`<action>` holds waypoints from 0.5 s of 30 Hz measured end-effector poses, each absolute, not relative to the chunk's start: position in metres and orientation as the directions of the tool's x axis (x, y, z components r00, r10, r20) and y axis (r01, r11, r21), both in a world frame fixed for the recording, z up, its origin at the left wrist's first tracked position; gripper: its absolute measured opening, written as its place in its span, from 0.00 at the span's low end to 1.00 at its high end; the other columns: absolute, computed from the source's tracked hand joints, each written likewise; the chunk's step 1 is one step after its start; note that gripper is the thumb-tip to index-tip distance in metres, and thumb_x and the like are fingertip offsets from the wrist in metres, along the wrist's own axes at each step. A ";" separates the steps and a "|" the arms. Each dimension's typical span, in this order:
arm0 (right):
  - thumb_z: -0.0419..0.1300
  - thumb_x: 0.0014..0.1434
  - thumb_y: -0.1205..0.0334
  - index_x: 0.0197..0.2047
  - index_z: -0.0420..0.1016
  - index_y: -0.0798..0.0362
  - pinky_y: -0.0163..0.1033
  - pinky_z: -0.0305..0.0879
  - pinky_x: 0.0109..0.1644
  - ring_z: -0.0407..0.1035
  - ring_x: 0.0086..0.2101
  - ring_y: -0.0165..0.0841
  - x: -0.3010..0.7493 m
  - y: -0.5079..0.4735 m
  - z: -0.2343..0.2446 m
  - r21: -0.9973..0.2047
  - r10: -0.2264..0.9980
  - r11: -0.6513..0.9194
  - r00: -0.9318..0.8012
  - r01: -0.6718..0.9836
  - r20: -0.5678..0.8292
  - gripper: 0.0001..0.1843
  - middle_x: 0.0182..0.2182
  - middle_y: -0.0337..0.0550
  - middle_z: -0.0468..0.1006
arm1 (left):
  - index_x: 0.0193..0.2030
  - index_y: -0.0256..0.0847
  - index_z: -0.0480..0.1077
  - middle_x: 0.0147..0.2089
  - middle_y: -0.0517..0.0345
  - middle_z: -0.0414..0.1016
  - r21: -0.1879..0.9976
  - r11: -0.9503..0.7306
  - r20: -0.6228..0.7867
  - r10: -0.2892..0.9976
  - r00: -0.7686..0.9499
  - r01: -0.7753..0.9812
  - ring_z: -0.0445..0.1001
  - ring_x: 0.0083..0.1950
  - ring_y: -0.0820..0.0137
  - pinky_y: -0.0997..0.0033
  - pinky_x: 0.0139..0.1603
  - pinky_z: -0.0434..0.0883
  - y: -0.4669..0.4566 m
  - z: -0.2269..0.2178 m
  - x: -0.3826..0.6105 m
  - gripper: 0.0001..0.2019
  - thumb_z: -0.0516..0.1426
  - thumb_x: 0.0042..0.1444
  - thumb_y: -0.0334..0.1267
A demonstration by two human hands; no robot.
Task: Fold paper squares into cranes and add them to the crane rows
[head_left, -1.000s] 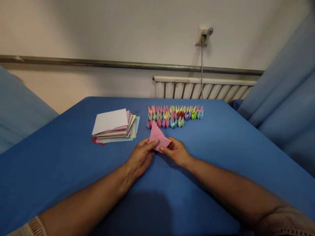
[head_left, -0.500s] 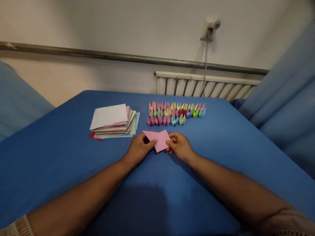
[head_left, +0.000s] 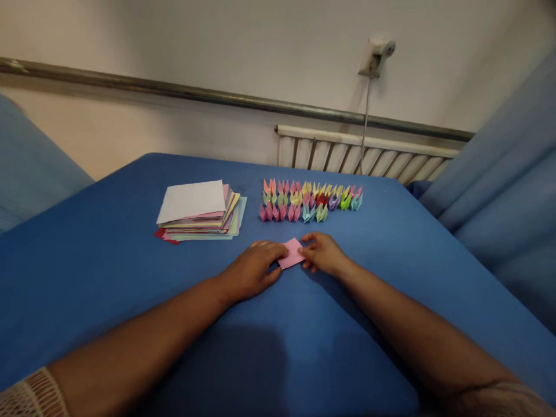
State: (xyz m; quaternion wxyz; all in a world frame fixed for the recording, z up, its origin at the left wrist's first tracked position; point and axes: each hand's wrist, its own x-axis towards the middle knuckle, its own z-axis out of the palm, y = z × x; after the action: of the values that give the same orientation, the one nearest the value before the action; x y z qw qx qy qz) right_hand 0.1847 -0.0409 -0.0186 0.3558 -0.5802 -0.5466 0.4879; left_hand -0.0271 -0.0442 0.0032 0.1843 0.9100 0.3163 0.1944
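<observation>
A small folded piece of pink origami paper (head_left: 292, 253) lies low over the blue tabletop, between my two hands. My left hand (head_left: 254, 267) is palm down over its left part, the fingers bent onto the paper and hiding that side. With thumb and fingers, my right hand (head_left: 324, 253) pinches the paper's right edge. Just beyond the hands stand rows of small folded paper cranes (head_left: 295, 198) in pink, yellow, green, blue, red and purple.
A thick stack of coloured paper sheets (head_left: 195, 202), white on top, lies left of the cranes on the blue table (head_left: 130, 255). Behind are a wall pipe (head_left: 217, 98), a radiator (head_left: 330, 153) and a socket with a cord (head_left: 373, 58). Blue curtains (head_left: 512, 191) hang at both sides.
The pink paper has gone from a wider shape with a pointed flap at left to a small square-like shape. My left hand has turned palm down and moved right onto it.
</observation>
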 end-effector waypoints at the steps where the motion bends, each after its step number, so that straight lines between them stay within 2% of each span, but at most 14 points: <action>1: 0.63 0.52 0.66 0.43 0.69 0.53 0.35 0.67 0.28 0.70 0.25 0.29 0.188 -0.044 -0.018 -0.898 0.998 -0.036 -0.036 0.438 -0.057 0.14 0.28 0.39 0.76 | 0.49 0.42 0.70 0.48 0.52 0.75 0.461 -0.733 0.244 0.647 0.723 0.500 0.71 0.50 0.61 0.58 0.56 0.63 -0.043 0.002 -0.027 0.15 0.54 0.54 0.31; 3: 0.61 0.53 0.68 0.44 0.70 0.52 0.38 0.67 0.38 0.70 0.32 0.30 0.194 -0.052 -0.018 -0.735 0.986 0.156 -0.061 0.660 0.155 0.14 0.39 0.44 0.75 | 0.47 0.42 0.70 0.47 0.51 0.75 0.466 -0.733 0.257 0.648 0.717 0.496 0.71 0.50 0.61 0.59 0.56 0.63 -0.043 0.001 -0.027 0.13 0.55 0.54 0.30; 4: 0.58 0.54 0.70 0.45 0.70 0.52 0.39 0.67 0.40 0.70 0.35 0.31 0.196 -0.057 -0.018 -0.681 0.975 0.216 -0.119 0.700 0.187 0.14 0.41 0.45 0.73 | 0.46 0.42 0.70 0.47 0.51 0.75 0.468 -0.730 0.258 0.651 0.714 0.498 0.72 0.50 0.61 0.59 0.55 0.63 -0.043 0.000 -0.027 0.12 0.55 0.54 0.31; 6: 0.57 0.53 0.73 0.46 0.70 0.52 0.40 0.66 0.45 0.69 0.40 0.33 0.199 -0.067 -0.019 -0.635 0.933 0.358 -0.285 0.685 0.218 0.16 0.43 0.45 0.72 | 0.45 0.42 0.70 0.47 0.51 0.75 0.476 -0.718 0.249 0.663 0.705 0.507 0.72 0.49 0.62 0.60 0.54 0.64 -0.043 -0.001 -0.026 0.10 0.55 0.55 0.32; 8: 0.59 0.52 0.71 0.45 0.69 0.51 0.43 0.64 0.49 0.66 0.44 0.36 0.200 -0.072 -0.022 -0.593 0.893 0.446 -0.375 0.670 0.248 0.16 0.43 0.45 0.71 | 0.42 0.41 0.70 0.48 0.51 0.75 0.494 -0.705 0.240 0.673 0.699 0.509 0.72 0.50 0.62 0.61 0.53 0.65 -0.043 -0.002 -0.026 0.07 0.55 0.57 0.33; 13: 0.58 0.59 0.64 0.36 0.70 0.51 0.42 0.63 0.46 0.65 0.40 0.35 0.197 -0.067 -0.027 -0.592 0.898 0.439 -0.359 0.676 0.256 0.01 0.36 0.43 0.71 | 0.36 0.40 0.71 0.54 0.49 0.73 0.548 -0.654 0.247 0.722 0.646 0.522 0.69 0.55 0.60 0.58 0.57 0.63 -0.038 -0.007 -0.024 0.05 0.55 0.58 0.37; 15: 0.57 0.60 0.64 0.33 0.69 0.51 0.40 0.62 0.45 0.65 0.38 0.34 0.196 -0.063 -0.027 -0.601 0.907 0.420 -0.343 0.680 0.245 0.03 0.35 0.42 0.71 | 0.34 0.40 0.72 0.53 0.49 0.73 0.562 -0.620 0.235 0.754 0.613 0.547 0.69 0.55 0.59 0.57 0.57 0.63 -0.037 -0.007 -0.023 0.07 0.55 0.59 0.38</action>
State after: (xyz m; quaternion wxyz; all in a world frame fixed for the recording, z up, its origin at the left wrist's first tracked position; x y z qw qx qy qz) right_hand 0.1962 -0.0633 -0.0267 0.2810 -0.4995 -0.7943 0.2014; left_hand -0.0231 -0.0366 -0.0075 0.2238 0.8698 0.3740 0.2313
